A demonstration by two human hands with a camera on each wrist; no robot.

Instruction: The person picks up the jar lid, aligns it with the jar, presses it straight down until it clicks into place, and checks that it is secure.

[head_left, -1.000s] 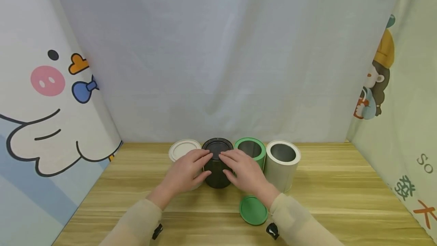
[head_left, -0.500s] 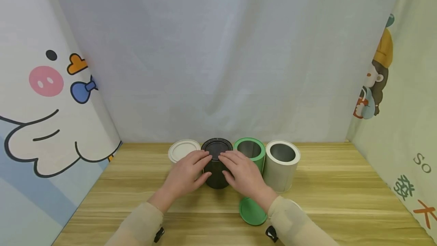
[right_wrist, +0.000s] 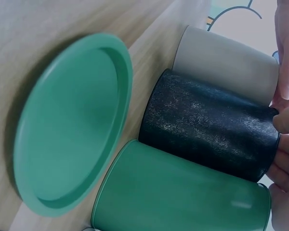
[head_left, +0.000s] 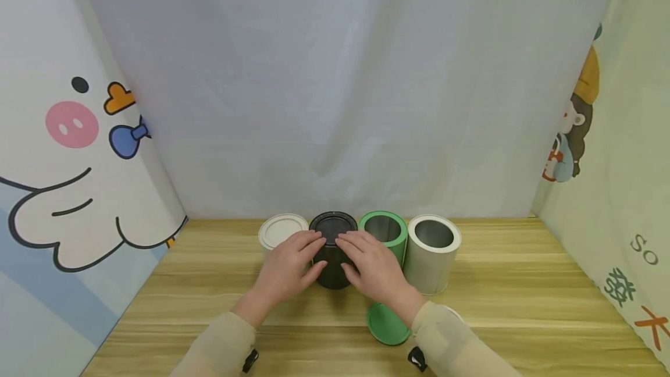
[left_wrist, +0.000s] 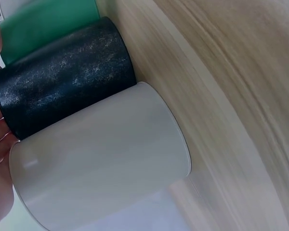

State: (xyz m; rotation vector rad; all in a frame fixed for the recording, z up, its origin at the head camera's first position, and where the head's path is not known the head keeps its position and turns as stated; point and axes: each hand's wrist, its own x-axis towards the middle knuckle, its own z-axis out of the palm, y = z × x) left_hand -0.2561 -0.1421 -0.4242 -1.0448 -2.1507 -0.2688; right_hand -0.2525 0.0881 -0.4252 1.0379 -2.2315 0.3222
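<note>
A black can stands upright with its black lid on top. My left hand rests its fingertips on the lid's near-left edge, fingers extended. On the near-right edge lie the fingertips of my right hand, in a mirrored pose. Both thumbs are lower, near the can's front. In the wrist views the fingers sit at the rim of the dark, scuffed can. Left of it is a lidded white can, partly behind my left hand. An open green can is on the right.
An open white can ends the row at the right. A green lid lies on the wooden table below my right wrist. Beside it, a white rim peeks out from behind the sleeve. A pale curtain hangs behind.
Both hands stay at the black lid with only tiny shifts. The left forearm has moved slightly to the right. The cans have not moved.
</note>
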